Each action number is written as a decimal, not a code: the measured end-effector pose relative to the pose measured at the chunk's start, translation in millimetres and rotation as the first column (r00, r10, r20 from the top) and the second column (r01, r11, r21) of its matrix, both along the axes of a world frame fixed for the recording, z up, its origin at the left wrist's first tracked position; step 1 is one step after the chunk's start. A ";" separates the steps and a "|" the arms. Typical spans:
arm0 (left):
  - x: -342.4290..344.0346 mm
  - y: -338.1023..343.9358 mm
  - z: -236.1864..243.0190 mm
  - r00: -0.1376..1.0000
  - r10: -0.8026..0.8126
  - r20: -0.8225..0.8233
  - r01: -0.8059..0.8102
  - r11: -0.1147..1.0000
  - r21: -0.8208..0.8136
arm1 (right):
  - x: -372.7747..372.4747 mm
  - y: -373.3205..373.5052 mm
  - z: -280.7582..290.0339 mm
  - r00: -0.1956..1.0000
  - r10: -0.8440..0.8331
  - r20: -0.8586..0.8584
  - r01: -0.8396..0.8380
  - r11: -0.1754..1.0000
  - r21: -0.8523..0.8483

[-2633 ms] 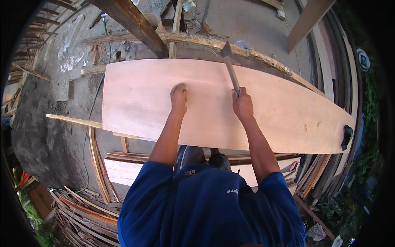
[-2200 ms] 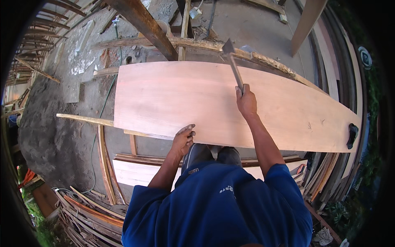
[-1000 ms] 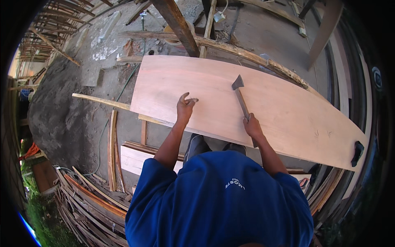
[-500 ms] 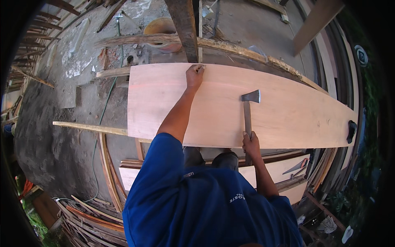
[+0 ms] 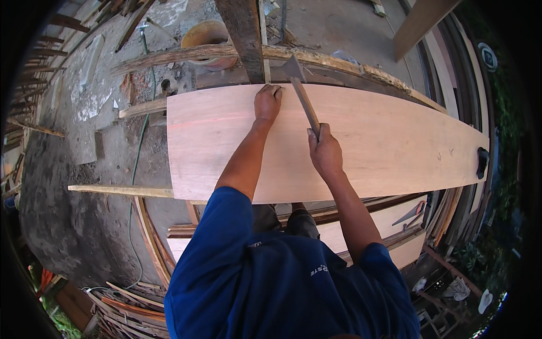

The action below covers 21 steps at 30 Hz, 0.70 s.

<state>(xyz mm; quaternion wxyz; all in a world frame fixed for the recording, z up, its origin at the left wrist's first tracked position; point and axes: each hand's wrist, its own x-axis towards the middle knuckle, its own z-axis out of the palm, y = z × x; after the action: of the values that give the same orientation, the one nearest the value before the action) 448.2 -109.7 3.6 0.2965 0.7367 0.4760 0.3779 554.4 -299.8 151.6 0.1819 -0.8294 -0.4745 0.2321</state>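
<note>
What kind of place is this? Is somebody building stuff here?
It looks like a building site or outdoor woodworking yard, probably. There's a big wooden sheet, a hatchet in the person's right hand, and piled wooden strips nearby.

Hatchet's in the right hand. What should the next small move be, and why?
Probably a light tap with the hatchet at the far edge of the board, just clear of the left hand: that hand is curled there, and the right hand holds the hatchet with its head nearby. Whether the left pinches anything, I cannot tell.
</note>
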 end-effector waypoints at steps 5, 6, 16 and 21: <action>-3.0 6.2 -8.7 0.999 0.031 -0.041 -0.031 1.000 -0.001 | -1.8 11.9 -25.2 0.996 0.079 0.041 -0.071 0.983 -0.167; -6.9 9.3 -9.0 1.000 0.022 -0.020 -0.022 1.000 -0.015 | -2.2 14.4 -17.1 0.998 0.063 0.030 -0.059 0.991 -0.116; -121.3 -115.1 41.1 0.348 0.895 0.280 0.351 0.153 -0.924 | 8.8 1.6 -49.9 0.996 0.042 0.074 -0.031 0.989 -0.143; -196.1 -194.5 52.6 0.351 0.909 0.226 0.388 0.078 -0.918 | -8.7 12.7 -9.5 0.992 -0.053 -0.111 0.067 0.990 0.127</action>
<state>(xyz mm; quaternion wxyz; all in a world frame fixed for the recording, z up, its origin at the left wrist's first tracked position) 252.0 -304.2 56.2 0.7721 -0.1120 0.5192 0.3490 545.8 -287.1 142.1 0.2679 -0.8160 -0.4528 0.2394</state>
